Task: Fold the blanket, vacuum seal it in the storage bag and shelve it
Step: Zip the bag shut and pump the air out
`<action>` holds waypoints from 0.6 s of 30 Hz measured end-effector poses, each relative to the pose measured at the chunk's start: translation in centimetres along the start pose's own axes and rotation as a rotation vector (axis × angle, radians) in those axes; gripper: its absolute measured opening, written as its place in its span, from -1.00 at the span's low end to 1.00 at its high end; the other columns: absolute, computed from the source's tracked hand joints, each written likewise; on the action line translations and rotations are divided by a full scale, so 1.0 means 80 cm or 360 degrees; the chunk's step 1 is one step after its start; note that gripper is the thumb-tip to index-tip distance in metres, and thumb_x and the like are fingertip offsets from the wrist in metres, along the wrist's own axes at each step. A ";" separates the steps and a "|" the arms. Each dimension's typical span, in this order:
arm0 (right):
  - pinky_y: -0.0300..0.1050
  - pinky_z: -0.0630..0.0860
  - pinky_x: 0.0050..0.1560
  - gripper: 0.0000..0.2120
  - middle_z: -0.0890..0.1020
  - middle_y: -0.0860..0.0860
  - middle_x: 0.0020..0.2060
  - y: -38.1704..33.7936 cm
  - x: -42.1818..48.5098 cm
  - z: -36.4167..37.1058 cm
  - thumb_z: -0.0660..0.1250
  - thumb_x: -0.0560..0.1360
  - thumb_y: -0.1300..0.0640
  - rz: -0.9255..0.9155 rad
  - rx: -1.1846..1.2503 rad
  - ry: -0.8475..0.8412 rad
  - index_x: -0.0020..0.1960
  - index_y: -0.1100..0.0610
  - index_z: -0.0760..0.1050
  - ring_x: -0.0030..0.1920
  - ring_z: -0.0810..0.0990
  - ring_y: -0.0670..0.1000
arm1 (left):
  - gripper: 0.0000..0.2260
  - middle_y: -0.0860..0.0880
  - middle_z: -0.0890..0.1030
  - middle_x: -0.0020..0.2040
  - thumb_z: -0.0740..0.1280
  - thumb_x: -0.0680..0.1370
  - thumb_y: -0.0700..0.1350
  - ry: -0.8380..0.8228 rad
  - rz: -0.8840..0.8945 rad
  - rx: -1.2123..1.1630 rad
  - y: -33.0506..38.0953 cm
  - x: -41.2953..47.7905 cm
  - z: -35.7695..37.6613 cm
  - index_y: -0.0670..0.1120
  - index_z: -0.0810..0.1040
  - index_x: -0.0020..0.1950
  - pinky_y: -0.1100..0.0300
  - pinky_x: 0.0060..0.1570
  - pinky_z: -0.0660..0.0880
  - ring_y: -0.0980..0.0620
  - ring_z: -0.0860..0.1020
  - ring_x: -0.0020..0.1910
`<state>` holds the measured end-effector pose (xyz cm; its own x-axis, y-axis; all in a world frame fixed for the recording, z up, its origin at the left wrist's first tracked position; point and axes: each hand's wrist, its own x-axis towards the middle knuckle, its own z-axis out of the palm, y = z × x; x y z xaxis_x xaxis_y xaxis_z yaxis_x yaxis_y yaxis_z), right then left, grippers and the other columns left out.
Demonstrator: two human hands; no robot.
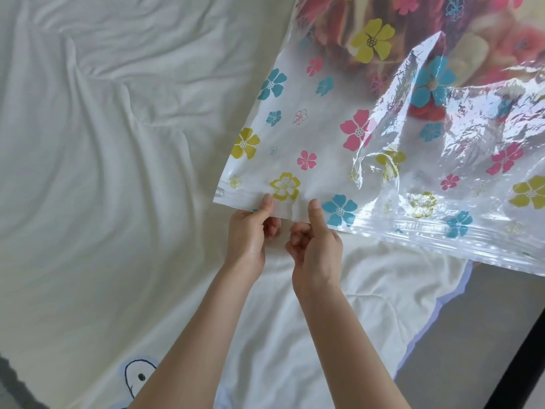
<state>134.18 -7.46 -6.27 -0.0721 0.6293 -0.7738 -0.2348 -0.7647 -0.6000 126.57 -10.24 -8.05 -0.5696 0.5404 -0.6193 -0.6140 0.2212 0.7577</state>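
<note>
Both our left hand and right hand pinch the storage bag at its zip edge, thumbs on top, fingers curled beneath. We judge the blanket already inside, showing through the plastic at the far end; sealing, vacuuming and shelving remain.
</note>
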 end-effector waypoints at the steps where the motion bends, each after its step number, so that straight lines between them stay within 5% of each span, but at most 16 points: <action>1: -0.18 0.25 -0.39 -0.62 0.37 0.04 -0.51 0.001 -0.001 0.000 0.38 0.48 0.01 -0.0002 -0.0064 -0.0065 -0.40 0.19 0.42 -0.50 0.29 -0.03 | -0.70 0.03 0.34 -0.55 0.26 0.58 -0.14 -0.0020 -0.0012 0.0041 0.001 -0.001 -0.001 -0.12 0.43 -0.36 0.19 -0.41 0.22 0.08 0.28 -0.55; 8: -0.26 0.27 -0.45 -0.55 0.32 -0.04 -0.58 0.003 -0.009 0.007 0.37 0.51 0.14 -0.0082 -0.0027 -0.0116 -0.50 0.15 0.31 -0.52 0.28 -0.08 | -0.76 0.10 0.53 -0.46 0.30 0.56 -0.01 -0.0097 -0.0114 0.0146 -0.004 -0.017 0.025 -0.07 0.55 -0.27 0.36 -0.50 0.36 0.17 0.50 -0.46; 12: -0.29 0.29 -0.52 -0.55 0.33 -0.06 -0.61 0.001 -0.013 0.010 0.36 0.51 0.19 -0.0071 0.0057 -0.0067 -0.51 0.16 0.32 -0.56 0.29 -0.10 | -0.81 0.12 0.64 -0.29 0.23 0.60 -0.06 -0.0151 0.0027 0.0188 -0.006 -0.015 0.020 -0.01 0.59 -0.14 0.29 -0.27 0.49 0.16 0.61 -0.24; 18: -0.27 0.31 -0.51 -0.62 0.36 -0.05 -0.61 -0.003 -0.016 0.015 0.34 0.51 0.24 -0.0014 0.0267 0.0064 -0.43 0.16 0.31 -0.58 0.34 -0.08 | -0.81 -0.08 0.43 -0.35 0.22 0.61 -0.10 -0.0217 0.0074 0.0258 -0.004 -0.011 0.014 -0.07 0.51 -0.17 0.21 -0.37 0.42 0.05 0.45 -0.38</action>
<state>133.21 -7.88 -4.89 -0.0312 0.6270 -0.7784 -0.3939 -0.7234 -0.5670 127.89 -9.85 -7.53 -0.5090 0.6556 -0.5578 -0.4869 0.3151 0.8146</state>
